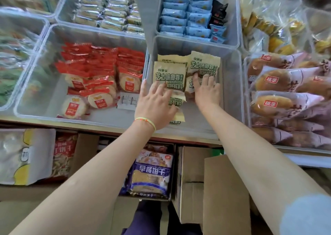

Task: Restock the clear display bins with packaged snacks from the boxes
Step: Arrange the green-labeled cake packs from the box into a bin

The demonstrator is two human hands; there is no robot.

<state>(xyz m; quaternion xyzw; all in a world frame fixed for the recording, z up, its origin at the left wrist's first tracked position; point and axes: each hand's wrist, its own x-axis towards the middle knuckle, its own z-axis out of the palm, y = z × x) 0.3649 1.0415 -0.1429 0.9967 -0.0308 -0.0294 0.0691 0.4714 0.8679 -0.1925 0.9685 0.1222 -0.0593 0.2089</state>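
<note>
Overhead: clear bins [232, 59] on shelf, cardboard boxes [225, 190] below; fingers [206, 79] spread flat on yellow packets [169, 75].

Place: snack shop | shown by: rows of clear bins [231, 59] w/ wrapped snacks sorted by kind – red cracker packs [100, 70], blue packs [180, 14], buns [279, 84] | cardboard boxes [220, 186] of stock under counter

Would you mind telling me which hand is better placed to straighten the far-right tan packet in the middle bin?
Right. The right hand already rests on that tan packet, while the left hand lies on the packets at the bin's left side.
</note>
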